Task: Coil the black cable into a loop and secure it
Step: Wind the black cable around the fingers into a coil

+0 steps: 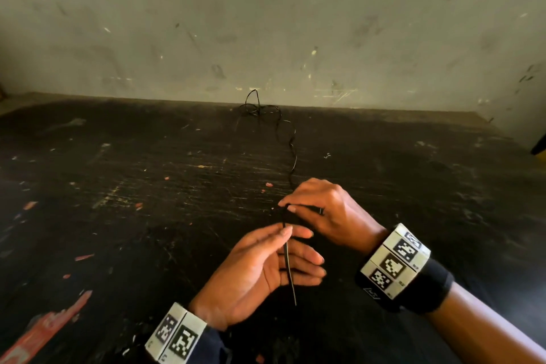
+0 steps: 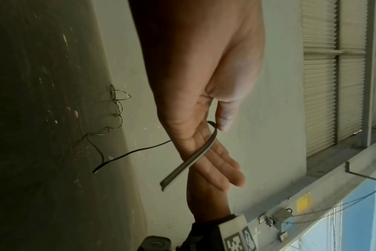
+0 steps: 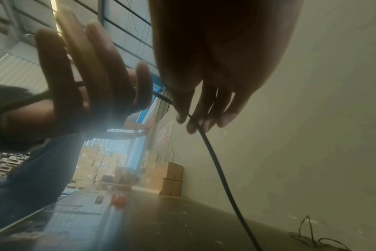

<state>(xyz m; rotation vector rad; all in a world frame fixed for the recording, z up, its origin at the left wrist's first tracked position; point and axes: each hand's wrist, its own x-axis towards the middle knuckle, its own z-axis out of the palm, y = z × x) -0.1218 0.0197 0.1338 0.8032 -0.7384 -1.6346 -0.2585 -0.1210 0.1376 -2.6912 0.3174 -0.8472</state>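
Note:
A thin black cable runs from a loose tangle by the wall toward me across the table. My right hand pinches it between thumb and fingertips just above the tabletop. My left hand is palm-up below it, fingers straight; its thumb presses the cable against the index finger. The free end lies over the left palm toward the wrist. In the right wrist view the cable drops from the right fingertips to the tangle.
The table is dark, scratched and flecked with red paint, and ends at a scuffed pale wall. A dark and yellow object shows at the right edge. Cardboard boxes stand beyond the table's left end.

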